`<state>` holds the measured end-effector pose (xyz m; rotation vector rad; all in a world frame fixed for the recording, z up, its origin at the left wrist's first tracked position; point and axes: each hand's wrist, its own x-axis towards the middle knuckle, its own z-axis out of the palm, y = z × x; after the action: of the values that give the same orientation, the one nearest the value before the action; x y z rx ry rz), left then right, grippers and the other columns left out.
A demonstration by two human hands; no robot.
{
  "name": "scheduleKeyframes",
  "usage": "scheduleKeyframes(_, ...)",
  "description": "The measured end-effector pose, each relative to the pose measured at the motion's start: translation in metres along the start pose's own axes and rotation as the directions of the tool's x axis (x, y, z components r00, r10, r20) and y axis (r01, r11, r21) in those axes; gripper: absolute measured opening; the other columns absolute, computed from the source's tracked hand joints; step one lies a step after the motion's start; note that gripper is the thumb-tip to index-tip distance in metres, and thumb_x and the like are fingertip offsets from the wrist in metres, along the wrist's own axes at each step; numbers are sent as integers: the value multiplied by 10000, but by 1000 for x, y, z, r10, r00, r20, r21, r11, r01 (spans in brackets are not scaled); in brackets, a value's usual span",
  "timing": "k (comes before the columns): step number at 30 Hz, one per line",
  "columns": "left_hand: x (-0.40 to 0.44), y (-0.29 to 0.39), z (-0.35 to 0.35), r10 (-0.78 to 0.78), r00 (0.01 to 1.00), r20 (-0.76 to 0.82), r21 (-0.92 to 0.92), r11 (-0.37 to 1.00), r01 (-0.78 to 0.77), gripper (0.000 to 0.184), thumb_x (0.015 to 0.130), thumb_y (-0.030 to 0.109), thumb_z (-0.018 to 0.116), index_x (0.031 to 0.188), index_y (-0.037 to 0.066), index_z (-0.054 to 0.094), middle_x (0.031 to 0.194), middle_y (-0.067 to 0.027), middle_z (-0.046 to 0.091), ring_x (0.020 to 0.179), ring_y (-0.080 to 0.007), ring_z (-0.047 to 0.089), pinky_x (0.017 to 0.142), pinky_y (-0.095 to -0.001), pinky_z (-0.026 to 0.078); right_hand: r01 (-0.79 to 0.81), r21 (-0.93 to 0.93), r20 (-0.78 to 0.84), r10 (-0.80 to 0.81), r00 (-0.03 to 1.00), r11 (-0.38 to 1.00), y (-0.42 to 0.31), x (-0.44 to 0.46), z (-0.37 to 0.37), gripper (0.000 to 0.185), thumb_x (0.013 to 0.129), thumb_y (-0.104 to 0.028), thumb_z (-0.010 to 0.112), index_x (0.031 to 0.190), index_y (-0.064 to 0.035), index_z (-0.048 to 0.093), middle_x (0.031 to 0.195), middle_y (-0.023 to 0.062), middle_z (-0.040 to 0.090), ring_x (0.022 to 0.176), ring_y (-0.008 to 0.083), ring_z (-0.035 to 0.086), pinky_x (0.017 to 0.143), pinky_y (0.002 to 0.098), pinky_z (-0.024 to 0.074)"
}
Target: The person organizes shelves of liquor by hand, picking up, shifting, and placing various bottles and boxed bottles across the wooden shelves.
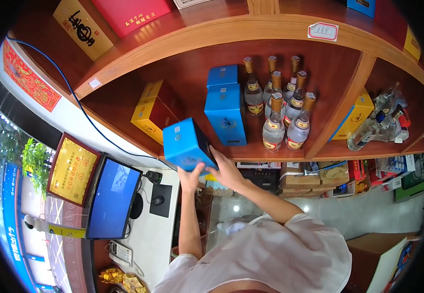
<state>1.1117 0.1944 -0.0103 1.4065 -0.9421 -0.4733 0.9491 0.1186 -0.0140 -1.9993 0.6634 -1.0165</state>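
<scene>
A blue box [185,141] with a dark side is held tilted in front of the wooden shelf [148,63], between both of my hands. My left hand [191,177] grips its lower front edge, thumb against the blue face. My right hand [225,171] holds the lower right side, fingers along the dark face. Just to the right, another blue box [226,117] stands on the shelf with one more blue box [222,75] behind it. Several clear bottles [274,124] with gold caps stand right of these. A yellow and red box [148,115] is on the left.
At the left are a monitor [112,200], a mouse [158,200], a telephone [121,252] and a framed gold plaque [74,169]. A blue cable [70,88] hangs across the shelf's left end. Cardboard boxes [300,180] lie below the shelf. More bottles [375,129] are at the right.
</scene>
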Motion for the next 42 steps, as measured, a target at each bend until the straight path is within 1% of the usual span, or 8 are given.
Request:
scheduleKeyframes(2,28,2,-4,89,996,-23,51,995,-88,539,851,108,829,1298,-3,549,1161,-96,658,1030,-193,630,929,-354,523,-33,-5,17,33,999,999,1,17,3,785,917,-217,727,1547,22,325,1464,310,489,1304,488,513,1069,491,455)
scheduleKeyframes(6,73,16,2,109,994,4,24,994,-109,604,880,167,821,1370,-7,515,1220,-111,653,1081,-202,623,962,-349,510,35,71,-18,-33,999,997,32,9,-17,306,903,-109,720,1180,4,658,1056,196,695,952,394,686,832,431,560)
scheduleKeyframes(13,113,35,23,97,995,-25,111,989,-94,721,939,219,775,1495,-48,401,1302,-155,631,1147,-211,612,989,-340,506,170,-21,-165,-171,971,985,62,-7,-39,62,849,-14,721,895,-35,685,734,103,619,670,264,650,611,383,520)
scheduleKeyframes(22,70,-13,12,179,973,-147,127,979,-161,779,878,115,784,1511,-16,349,1378,-143,554,1198,-240,572,1041,-363,472,263,-198,-198,-301,933,944,60,-5,-33,66,793,-70,716,812,-94,658,712,73,610,642,272,625,588,389,507)
scheduleKeyframes(27,38,-15,9,55,992,-110,-111,991,-68,867,646,84,969,1350,38,465,1212,-79,599,1102,-213,611,963,-369,533,273,-259,-239,-335,911,927,61,-1,-24,69,768,-91,721,788,-109,657,701,51,607,636,262,622,588,380,504)
scheduleKeyframes(31,25,-44,9,3,992,-129,-144,989,-22,762,625,129,993,1226,9,541,1108,-71,645,1006,-204,636,921,-361,545,281,-302,-231,-356,905,911,60,2,-21,70,756,-94,723,783,-119,663,697,36,614,624,247,619,574,370,490)
scheduleKeyframes(34,45,-51,28,77,984,-160,106,992,-61,706,637,154,988,1190,5,575,1095,-73,649,997,-203,635,904,-363,542,279,-327,-208,-357,911,903,59,3,-21,71,750,-110,728,787,-130,670,698,28,623,612,238,615,565,366,481)
scheduleKeyframes(42,151,-80,73,71,992,101,-178,983,-53,660,730,46,912,1276,18,544,1177,-73,678,1056,-183,648,932,-346,542,306,-371,-197,-396,897,877,65,3,-18,84,733,-120,741,743,-146,662,674,9,632,586,202,605,546,340,462)
